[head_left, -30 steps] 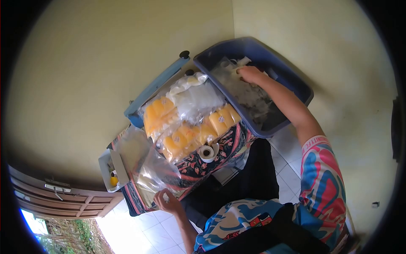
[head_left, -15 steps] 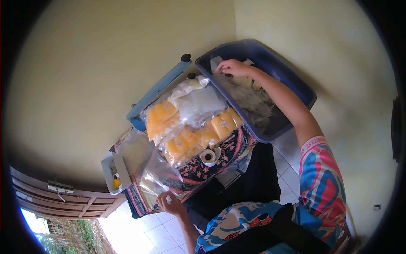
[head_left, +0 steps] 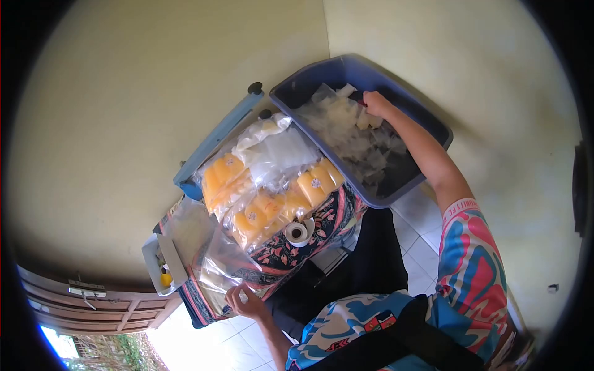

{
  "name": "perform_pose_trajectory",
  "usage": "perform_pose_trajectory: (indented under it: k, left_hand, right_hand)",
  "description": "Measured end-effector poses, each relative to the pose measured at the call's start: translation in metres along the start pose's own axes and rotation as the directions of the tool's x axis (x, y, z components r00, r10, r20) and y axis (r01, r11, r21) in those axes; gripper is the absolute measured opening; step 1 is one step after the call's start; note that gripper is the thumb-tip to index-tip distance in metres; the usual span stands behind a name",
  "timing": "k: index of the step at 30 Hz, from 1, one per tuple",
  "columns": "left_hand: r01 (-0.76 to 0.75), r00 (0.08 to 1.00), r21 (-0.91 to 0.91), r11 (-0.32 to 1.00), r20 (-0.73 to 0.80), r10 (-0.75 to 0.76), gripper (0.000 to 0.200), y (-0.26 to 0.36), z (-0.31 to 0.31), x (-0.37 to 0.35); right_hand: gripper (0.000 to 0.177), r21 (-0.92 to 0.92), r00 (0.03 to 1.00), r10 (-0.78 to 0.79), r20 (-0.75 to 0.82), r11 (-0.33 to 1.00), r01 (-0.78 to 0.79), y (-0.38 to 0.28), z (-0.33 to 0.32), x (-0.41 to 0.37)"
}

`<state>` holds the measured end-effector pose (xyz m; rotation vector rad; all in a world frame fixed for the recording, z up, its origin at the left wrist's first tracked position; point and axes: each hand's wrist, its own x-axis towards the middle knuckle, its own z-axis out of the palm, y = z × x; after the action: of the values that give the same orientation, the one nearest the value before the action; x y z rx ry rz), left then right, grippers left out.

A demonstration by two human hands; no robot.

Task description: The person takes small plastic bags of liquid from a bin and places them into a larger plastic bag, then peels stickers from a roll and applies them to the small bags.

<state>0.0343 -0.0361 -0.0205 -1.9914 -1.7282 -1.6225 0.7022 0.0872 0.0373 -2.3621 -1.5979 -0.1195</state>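
Note:
My right hand [head_left: 376, 104] is closed inside a blue-grey plastic tub [head_left: 365, 65], over a loose heap of small translucent pale pieces [head_left: 346, 123]. A sliver of dark red shows at its fingers; what it grips is too small to make out. Low on the left, my left hand [head_left: 246, 303] has its fingers curled together around a small whitish gleam that I cannot name. Close above it, a clear plastic bag [head_left: 232, 253] lies over the near edge of the patterned cloth [head_left: 281, 252].
Clear bags of orange packs [head_left: 257, 213] and a white plastic bundle [head_left: 281, 151] cover the cloth. A tape roll [head_left: 297, 232] lies in front. Behind stands a long blue bar-shaped device [head_left: 219, 139]. A white box [head_left: 151, 260] holds a yellow-capped item. Walls rise behind the tub.
My right hand has moved right and deeper into the tub, from loosely spread fingers to a closed grip. My left hand stays near the bag. The view has shifted slightly.

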Motion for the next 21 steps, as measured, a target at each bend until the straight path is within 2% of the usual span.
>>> perform_pose_trajectory:
  k: [3, 4, 7, 8, 10, 13, 16, 18, 19, 20, 21]
  left_hand:
    - [0.007, 1.0, -0.004, 1.0, -0.002, -0.007, 0.011, -0.003, 0.001, -0.001]
    - [0.01, 1.0, -0.002, 1.0, -0.003, -0.01, 0.011, -0.004, 0.001, -0.001]
    - [0.004, 1.0, 0.004, 1.0, 0.004, -0.004, 0.012, -0.003, -0.001, -0.001]
    - [0.002, 1.0, 0.006, 1.0, 0.004, -0.002, 0.012, -0.004, -0.002, -0.001]
    - [-0.001, 1.0, 0.008, 1.0, 0.0, 0.001, 0.012, -0.005, -0.001, -0.001]
    - [-0.005, 1.0, 0.01, 1.0, 0.006, 0.005, 0.013, -0.003, -0.001, 0.0]
    - [-0.008, 1.0, 0.003, 1.0, -0.006, 0.008, 0.014, -0.003, 0.0, -0.001]
    - [0.001, 1.0, 0.005, 1.0, -0.008, -0.001, 0.016, 0.0, -0.003, -0.001]
    - [0.006, 1.0, 0.008, 1.0, -0.012, -0.006, 0.016, 0.002, -0.004, -0.001]
    - [0.016, 1.0, 0.003, 1.0, -0.013, -0.016, 0.018, 0.002, -0.006, -0.001]
    - [0.018, 1.0, 0.015, 1.0, -0.019, -0.018, 0.018, 0.002, -0.009, -0.002]
  right_hand:
    - [0.037, -0.024, 0.981, 0.089, 0.171, 0.996, -0.086, -0.02, 0.004, -0.005]
    - [0.044, -0.094, 0.966, 0.129, 0.224, 0.989, -0.11, -0.036, -0.005, -0.01]
    - [0.033, 0.044, 0.951, -0.069, 0.301, 0.997, 0.059, -0.054, 0.0, -0.001]
    - [0.029, 0.25, 0.957, -0.152, 0.246, 0.964, 0.089, -0.058, 0.001, 0.0]
    - [0.026, 0.611, 0.957, -0.275, 0.089, 0.774, 0.166, -0.061, 0.007, 0.008]
    - [0.036, 0.861, 0.921, -0.387, 0.051, 0.485, 0.156, -0.07, 0.013, 0.035]
    - [0.038, 0.813, 0.963, -0.263, 0.05, 0.571, 0.114, -0.076, 0.019, 0.043]
    - [0.041, 0.518, 0.979, -0.188, -0.077, 0.832, 0.201, -0.077, 0.021, 0.039]
    - [0.043, 0.337, 0.973, -0.171, -0.153, 0.917, 0.214, -0.076, 0.025, 0.035]
    - [0.036, 0.251, 0.935, -0.136, -0.327, 0.941, 0.225, -0.075, 0.032, 0.027]
    - [0.031, 0.239, 0.969, -0.054, -0.243, 0.964, 0.113, -0.08, 0.033, 0.025]
